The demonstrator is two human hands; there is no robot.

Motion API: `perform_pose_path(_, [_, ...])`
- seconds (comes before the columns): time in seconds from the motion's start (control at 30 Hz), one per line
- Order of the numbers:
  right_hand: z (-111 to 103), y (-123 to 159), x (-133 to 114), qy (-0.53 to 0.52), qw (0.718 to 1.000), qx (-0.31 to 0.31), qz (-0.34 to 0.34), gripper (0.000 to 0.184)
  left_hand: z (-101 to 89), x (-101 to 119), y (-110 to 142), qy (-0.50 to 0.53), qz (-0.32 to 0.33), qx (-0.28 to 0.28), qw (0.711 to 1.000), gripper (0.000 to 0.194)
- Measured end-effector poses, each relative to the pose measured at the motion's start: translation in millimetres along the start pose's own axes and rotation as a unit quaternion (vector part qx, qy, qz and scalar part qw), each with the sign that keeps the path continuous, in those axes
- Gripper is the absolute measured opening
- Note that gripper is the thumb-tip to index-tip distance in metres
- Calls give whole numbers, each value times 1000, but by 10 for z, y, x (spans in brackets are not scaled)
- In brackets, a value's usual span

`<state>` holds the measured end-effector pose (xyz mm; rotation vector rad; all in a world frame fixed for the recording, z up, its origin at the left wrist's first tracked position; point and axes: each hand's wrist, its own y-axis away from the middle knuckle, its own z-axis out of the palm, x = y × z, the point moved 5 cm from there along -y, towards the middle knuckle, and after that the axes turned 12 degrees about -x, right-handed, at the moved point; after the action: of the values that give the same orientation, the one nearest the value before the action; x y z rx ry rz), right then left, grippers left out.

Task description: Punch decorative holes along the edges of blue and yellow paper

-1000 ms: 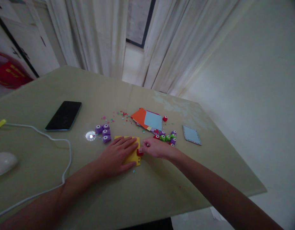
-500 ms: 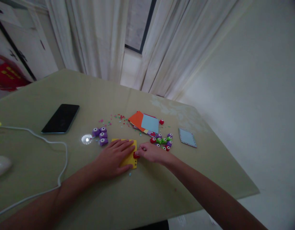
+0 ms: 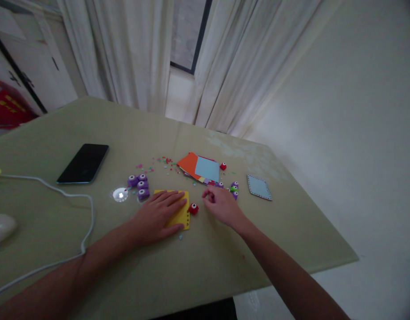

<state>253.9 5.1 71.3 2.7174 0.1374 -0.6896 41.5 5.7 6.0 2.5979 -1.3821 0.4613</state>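
Observation:
My left hand (image 3: 163, 213) lies flat on a yellow card (image 3: 182, 217), fingers stretched out, pressing it to the table. Small punched holes run down the card's right edge. A red one-eyed hole punch (image 3: 193, 209) sits at that edge, touching the card, with no hand on it. Just right of it, above the table, is my right hand (image 3: 223, 206), its fingers curled in and nothing visible in them. Behind that hand several purple and green punches (image 3: 235, 189) are bunched, partly hidden by it. Several purple punches (image 3: 142, 184) stand beyond my left hand.
Stacked coloured cards (image 3: 207, 169) lie behind my hands, with another red punch (image 3: 223, 166) beside them. A pale blue card (image 3: 259, 187) with a punched border lies right. Paper confetti (image 3: 166, 161) is scattered about. Left are a black tablet (image 3: 84, 163), white cable (image 3: 92, 218) and mouse (image 3: 2, 229).
My right hand has let go of the red punch and moved right, toward the bunched punches. The red punch stays at the card's edge. My left hand keeps its place on the card.

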Motion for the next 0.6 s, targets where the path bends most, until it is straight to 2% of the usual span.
perform_pose_path(0.07, [-16,20,-14,5,1000,9,-11,12,3,1,2,-1,-1,-1,1000,66])
perform_pose_path(0.13, [42,32,-70,11,999,-27,-42,20,1,4,4,-4,-4,-3,1000,65])
perform_pose_path(0.2, [100,35,-108,49,996,-57,-49,20,-5,4,3,-6,-6,-3,1000,65])
perform_pose_path(0.27, [94,28,-97,96,994,-41,-17,21,-7,3,-5,-5,-5,-4,1000,66])
perform_pose_path(0.33, [55,18,-73,119,993,-8,20,33,-7,-1,-13,-1,-2,-3,1000,66])
perform_pose_path(0.4, [45,3,-95,122,992,5,24,41,-10,-4,-10,4,0,1,1000,67])
perform_pose_path(0.5, [115,-48,-279,109,994,-9,-25,35,-19,10,31,4,5,6,1000,64])
perform_pose_path(0.6, [242,-156,-636,97,990,-21,-96,23,-38,51,47,1,2,23,1000,58])
